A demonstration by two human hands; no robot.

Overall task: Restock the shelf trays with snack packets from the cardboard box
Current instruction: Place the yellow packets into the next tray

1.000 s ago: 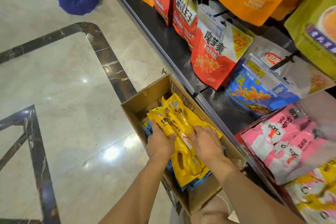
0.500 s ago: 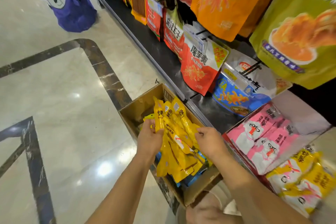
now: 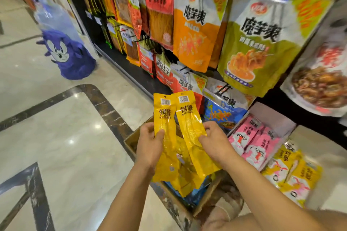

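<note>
Hands nearest, both closed on a fanned bundle of long yellow snack packets (image 3: 189,124): left hand (image 3: 150,148) with thumb pressed on the front of one strip and fingers curled behind, right hand (image 3: 216,142) pinching the side of the next. Bundle held just above the cardboard box (image 3: 131,141) on the marble floor (image 3: 65,137), with more yellow and some blue packets lying inside underneath.

Probably light, thin and floppy beyond the grip. Glossy film, likely slick, so liable to slide out of a loose fan. Best taken across the middle of the stack, thumbs in front and fingers behind, then squared up before setting down. No call for a hard squeeze.

Just right of the box, low shelf tray (image 3: 270,116) part filled with pink packets (image 3: 251,142). Beside it, a heap of yellow-and-white packets (image 3: 293,172), by the look of it the likely destination.

Farther back, large hanging pouches (image 3: 259,43) on pegs. Well off on the floor, a purple cartoon figure (image 3: 69,58).
</note>
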